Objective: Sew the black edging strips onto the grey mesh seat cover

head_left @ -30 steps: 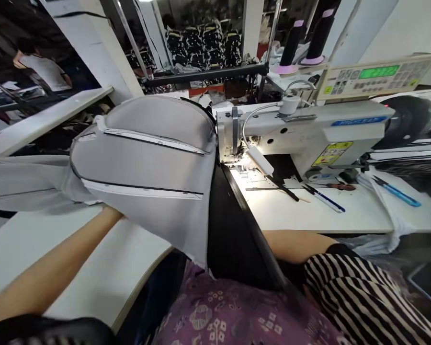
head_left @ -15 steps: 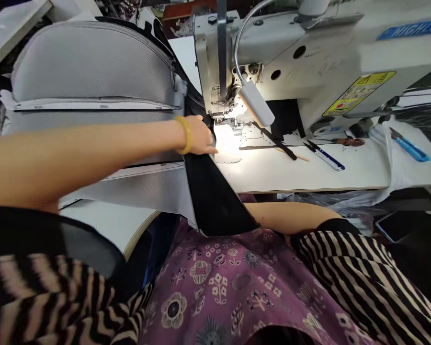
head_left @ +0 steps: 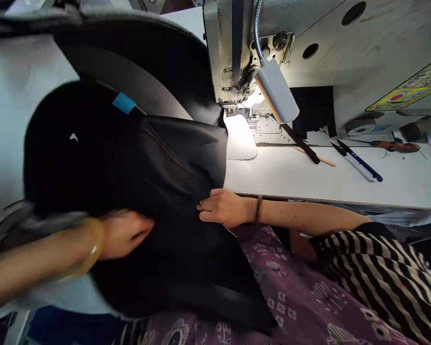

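Note:
Black material [head_left: 172,258] spreads from the sewing machine [head_left: 233,57] down across my lap, with a blue tag [head_left: 124,103] on it. My left hand [head_left: 124,232], blurred by motion and wearing a yellow bangle, has its fingers curled at the black material on the left. Near the table's front edge, my right hand [head_left: 221,207] pinches the edge of the same material. A white piece [head_left: 241,138] lies beside the needle area under the lit lamp [head_left: 277,91].
On the white table [head_left: 273,175] to the right lie a black strip [head_left: 301,143], a wooden stick [head_left: 325,161], blue-and-white snips [head_left: 361,163] and a brown-handled tool [head_left: 404,147]. Grey rolls stand beneath the machine arm.
The grey-and-white piece has been turned over, showing its black side. My left hand has moved down and left, away from the needle area. My right hand has come into sight on the material.

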Tool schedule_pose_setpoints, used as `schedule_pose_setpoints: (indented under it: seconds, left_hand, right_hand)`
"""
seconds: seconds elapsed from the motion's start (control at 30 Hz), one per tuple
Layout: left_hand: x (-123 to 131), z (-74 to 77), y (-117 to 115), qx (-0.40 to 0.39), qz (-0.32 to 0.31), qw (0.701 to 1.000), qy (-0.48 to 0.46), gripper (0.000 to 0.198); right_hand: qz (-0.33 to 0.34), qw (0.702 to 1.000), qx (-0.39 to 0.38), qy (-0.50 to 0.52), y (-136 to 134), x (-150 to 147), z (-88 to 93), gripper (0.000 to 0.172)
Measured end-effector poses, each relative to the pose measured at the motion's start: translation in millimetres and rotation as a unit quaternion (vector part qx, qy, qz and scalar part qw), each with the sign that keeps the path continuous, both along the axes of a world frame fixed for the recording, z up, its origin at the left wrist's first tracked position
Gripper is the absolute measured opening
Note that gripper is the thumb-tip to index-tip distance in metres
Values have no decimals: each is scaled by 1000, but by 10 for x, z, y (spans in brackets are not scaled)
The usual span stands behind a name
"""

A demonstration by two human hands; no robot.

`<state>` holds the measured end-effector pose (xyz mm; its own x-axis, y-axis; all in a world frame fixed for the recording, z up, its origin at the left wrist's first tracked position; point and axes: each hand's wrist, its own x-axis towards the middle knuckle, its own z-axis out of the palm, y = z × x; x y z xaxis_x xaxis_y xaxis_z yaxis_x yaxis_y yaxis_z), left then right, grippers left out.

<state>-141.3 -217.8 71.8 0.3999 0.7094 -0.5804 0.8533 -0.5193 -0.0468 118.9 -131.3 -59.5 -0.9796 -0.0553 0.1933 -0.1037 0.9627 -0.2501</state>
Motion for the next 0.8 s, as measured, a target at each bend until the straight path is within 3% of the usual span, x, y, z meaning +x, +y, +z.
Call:
schedule_pose_setpoints:
  seconds: [0.1,0.17,0.23,0.3,0.4,0.5,0.67,0.8]
  left_hand:
    - [295,-129,690,125,2,992,-10,38]
    - [466,-204,1191,246,63,967,-28,43]
    - [611,-285,1558,260,79,962,-19,46]
    - [729,-374,1742,186,111,976,24,49]
    - [843,-514,1756,97,136,985,50,62]
    - [877,-648,1658,113,141,983,22,60]
    - [850,-806,1536,179,138,973,-49,46]
    - [847,-809,1509,179,146,971,-59,47]
  right_hand:
    - [6,1000,6,-5,-36,41,-79,17]
    - [3,1000,16,-6,-61,44,-133,19]
    - [-3,1000,16,-3,-84,71,-185,21]
    - [-14,1000,9,-5,-100,147,-225,21]
    - [-22,1000,-4,-10,-69,356,-222,20]
    - [-32,999,-1,9,103,602,-116,24]
    - [-258,963,75,21,657,773,37,35]
    - [-331,941,40,-65,1057,732,-63,36]
